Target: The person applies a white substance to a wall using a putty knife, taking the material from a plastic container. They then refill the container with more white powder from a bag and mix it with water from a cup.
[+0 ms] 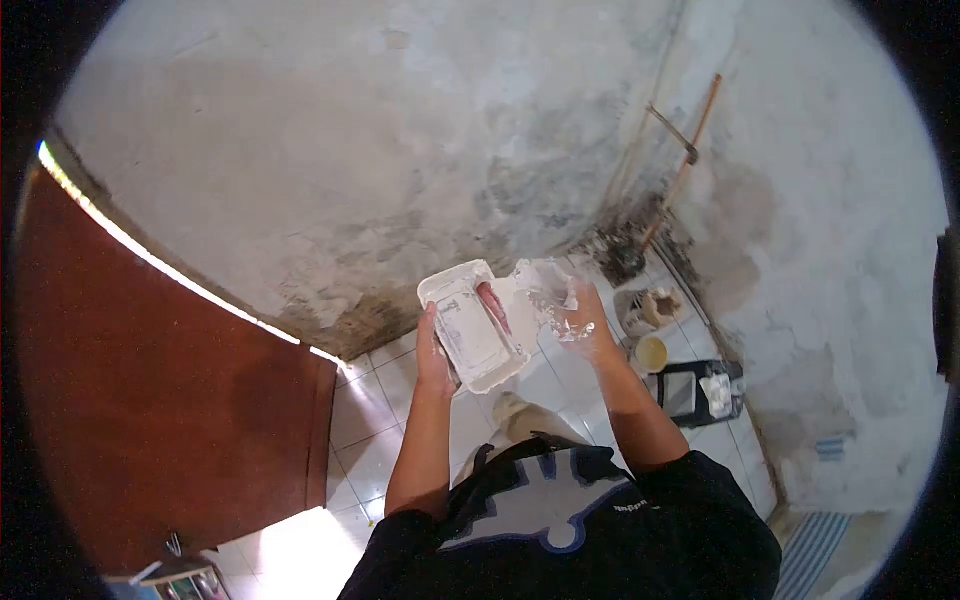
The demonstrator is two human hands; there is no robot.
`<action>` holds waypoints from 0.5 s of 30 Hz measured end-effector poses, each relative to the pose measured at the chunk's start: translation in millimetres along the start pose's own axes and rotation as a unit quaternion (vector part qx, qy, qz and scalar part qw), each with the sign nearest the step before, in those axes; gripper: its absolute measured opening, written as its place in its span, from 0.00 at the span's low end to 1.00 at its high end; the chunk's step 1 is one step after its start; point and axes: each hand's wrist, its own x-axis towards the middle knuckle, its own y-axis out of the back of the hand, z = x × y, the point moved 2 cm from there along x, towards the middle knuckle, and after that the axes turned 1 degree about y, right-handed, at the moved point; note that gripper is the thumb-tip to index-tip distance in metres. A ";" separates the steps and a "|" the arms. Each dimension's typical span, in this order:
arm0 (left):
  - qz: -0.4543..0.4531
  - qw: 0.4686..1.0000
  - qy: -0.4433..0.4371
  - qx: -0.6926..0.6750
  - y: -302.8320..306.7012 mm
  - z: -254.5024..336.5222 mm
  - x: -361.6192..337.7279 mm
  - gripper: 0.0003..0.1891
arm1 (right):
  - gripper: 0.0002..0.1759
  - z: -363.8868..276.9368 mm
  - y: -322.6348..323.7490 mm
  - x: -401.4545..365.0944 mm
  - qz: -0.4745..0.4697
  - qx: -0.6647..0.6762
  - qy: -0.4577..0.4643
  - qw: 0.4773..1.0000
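Observation:
In front of my body, my left hand (pixel 432 358) grips the left side of a white rectangular tub (pixel 470 345), with the thumb along its rim. White paste coats the tub's inside and edges. A reddish strip (pixel 493 307) shows near its right side, and a flat white piece (pixel 524 312) overlaps that side. My right hand (pixel 592 328), smeared with white, is closed on a piece of clear plastic (pixel 550 287) with white smears, just right of the tub. Part of the right hand's fingers is hidden by the plastic.
A stained grey wall (pixel 400 160) rises ahead. On the white-tiled floor (pixel 390 395) to the right stand an open bag (pixel 660 307), a yellowish tub (pixel 650 354) and a black tray (pixel 682 394). A copper-coloured pipe (pixel 705 115) sticks out at the corner. At left is a red-brown door (pixel 180 380).

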 end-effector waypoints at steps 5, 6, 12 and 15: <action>-0.030 0.994 0.102 0.029 -31.6 31.8 17.8 0.29 | 0.21 -64.3 -14.6 -7.1 0.114 -0.259 0.005 0.959; -0.029 0.992 0.120 0.031 -35.0 36.3 20.9 0.29 | 0.21 -67.5 -15.5 -7.4 0.131 -0.263 -0.005 0.956; -0.091 0.975 0.202 0.013 -17.6 26.4 76.4 0.29 | 0.21 -36.2 -15.2 -4.9 0.138 -0.117 -0.096 0.979; -0.092 0.969 0.231 0.013 -19.9 27.6 88.2 0.29 | 0.22 -49.2 -23.1 -8.7 0.147 -0.150 -0.126 0.969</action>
